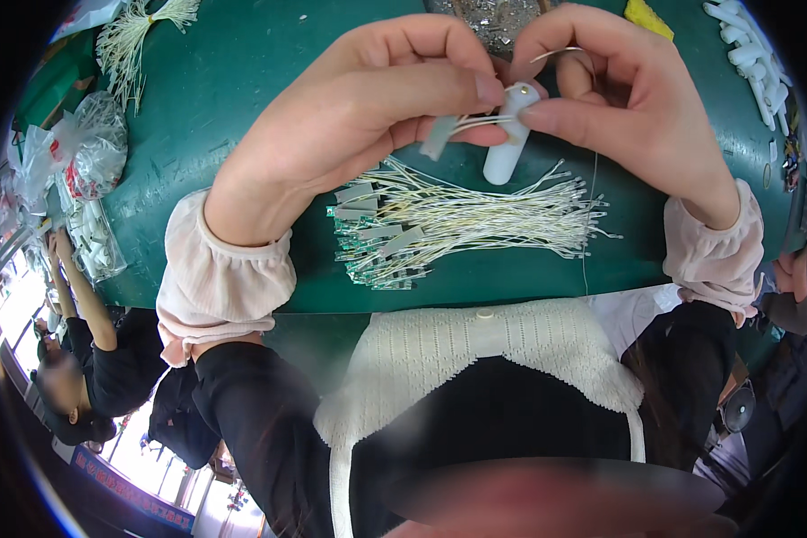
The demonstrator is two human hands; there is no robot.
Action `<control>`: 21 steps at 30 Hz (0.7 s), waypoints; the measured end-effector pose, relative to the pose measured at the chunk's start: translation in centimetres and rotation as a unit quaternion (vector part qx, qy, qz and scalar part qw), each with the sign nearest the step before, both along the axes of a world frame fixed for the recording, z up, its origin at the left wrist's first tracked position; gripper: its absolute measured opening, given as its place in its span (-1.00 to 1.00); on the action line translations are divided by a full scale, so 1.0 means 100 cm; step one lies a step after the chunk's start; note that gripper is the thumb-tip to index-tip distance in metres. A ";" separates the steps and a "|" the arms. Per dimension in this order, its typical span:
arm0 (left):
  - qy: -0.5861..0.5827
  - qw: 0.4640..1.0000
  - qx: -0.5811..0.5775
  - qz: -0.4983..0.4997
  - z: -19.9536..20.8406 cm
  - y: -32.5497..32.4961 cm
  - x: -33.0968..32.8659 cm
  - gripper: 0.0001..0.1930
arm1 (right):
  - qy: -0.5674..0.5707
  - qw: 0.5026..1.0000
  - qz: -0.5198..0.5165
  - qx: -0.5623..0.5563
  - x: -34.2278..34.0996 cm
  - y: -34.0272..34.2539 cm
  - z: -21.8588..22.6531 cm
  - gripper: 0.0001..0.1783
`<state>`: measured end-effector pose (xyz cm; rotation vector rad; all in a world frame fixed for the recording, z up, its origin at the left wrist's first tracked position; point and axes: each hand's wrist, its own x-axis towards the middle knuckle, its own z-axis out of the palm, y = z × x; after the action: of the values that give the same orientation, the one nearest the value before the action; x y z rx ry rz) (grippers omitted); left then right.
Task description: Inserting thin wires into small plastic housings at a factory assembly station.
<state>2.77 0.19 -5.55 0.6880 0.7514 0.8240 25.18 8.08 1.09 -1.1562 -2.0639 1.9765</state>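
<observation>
the left hand (368,108) is curled nearly closed, its thumb and forefinger pinching a small grey strip board (438,137) whose thin pale wires run rightward to a white plastic tube (509,134). the right hand (619,99) is also mostly closed, its fingertips gripping the upper end of that tube, so the tube sits between the two hands, touching the right fingers and just beside the left thumb. a fine loose wire (556,52) curves over the right forefinger.

taking the white plastic tube as the landmark: directly below it, on the green mat (242,54), lies a bundle of wired strip boards (457,220), their green and grey board ends to the lower left of the tube and their wire tips fanned to the lower right. far to the upper right of the tube lies a pile of white tubes (753,54). far to the left of it are clear plastic bags (76,152), and to the upper left a tied bunch of pale wires (139,31).
</observation>
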 end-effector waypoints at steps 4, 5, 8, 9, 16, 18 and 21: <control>0.058 0.997 0.018 -0.057 -0.002 0.004 -0.004 -0.92 | 0.000 1.000 0.000 -0.013 -0.003 -0.009 -0.011 -0.76; 0.057 0.996 0.022 -0.062 0.001 0.003 -0.004 -0.92 | 0.000 1.000 0.001 -0.013 0.002 -0.010 -0.019 -0.76; 0.023 0.998 0.019 -0.064 -0.003 0.002 -0.004 -0.93 | 0.057 0.989 0.052 0.123 0.020 -0.005 -0.039 -0.61; -0.011 0.998 0.012 -0.060 -0.005 0.002 -0.004 -0.92 | 0.061 0.992 0.060 0.095 0.021 -0.003 -0.037 -0.64; 0.054 0.994 0.041 -0.080 0.002 0.002 -0.004 -0.91 | 0.043 0.995 0.076 0.048 0.017 -0.006 -0.035 -0.70; 0.058 0.992 0.037 -0.108 0.005 0.003 -0.004 -0.91 | 0.039 0.996 0.077 0.037 0.016 -0.005 -0.035 -0.71; -0.004 0.996 0.036 -0.086 0.000 0.001 -0.002 -0.89 | 0.053 0.997 0.052 -0.009 0.018 -0.004 -0.035 -0.73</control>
<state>2.57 0.30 -5.59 0.8018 0.6486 0.6993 26.93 7.71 -2.45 -0.9418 -2.0975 2.0587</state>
